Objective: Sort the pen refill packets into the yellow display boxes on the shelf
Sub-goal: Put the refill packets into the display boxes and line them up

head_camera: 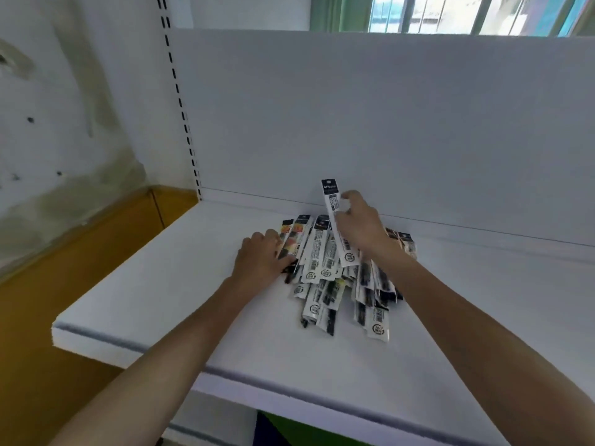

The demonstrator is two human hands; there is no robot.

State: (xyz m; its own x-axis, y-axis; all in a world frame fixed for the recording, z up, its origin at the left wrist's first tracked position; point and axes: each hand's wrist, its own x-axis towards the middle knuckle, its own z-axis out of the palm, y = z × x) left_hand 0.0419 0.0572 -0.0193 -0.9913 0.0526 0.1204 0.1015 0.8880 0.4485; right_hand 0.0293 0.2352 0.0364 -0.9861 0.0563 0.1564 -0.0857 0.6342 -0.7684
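Note:
A heap of long white-and-black pen refill packets [335, 284] lies on the white shelf [161, 284], near its back panel. My right hand [360, 226] holds one packet [333, 204] lifted and tilted above the heap, with its black header pointing up. My left hand [260, 255] rests on the left edge of the heap, its fingers on a packet with orange print [291, 235]. No yellow display box is in view.
The shelf's white back panel [386, 123] rises just behind the heap. A slotted upright [180, 101] runs down the left side. Left of the shelf are a stained wall and a yellow-brown floor [64, 284]. A window shows at the top right.

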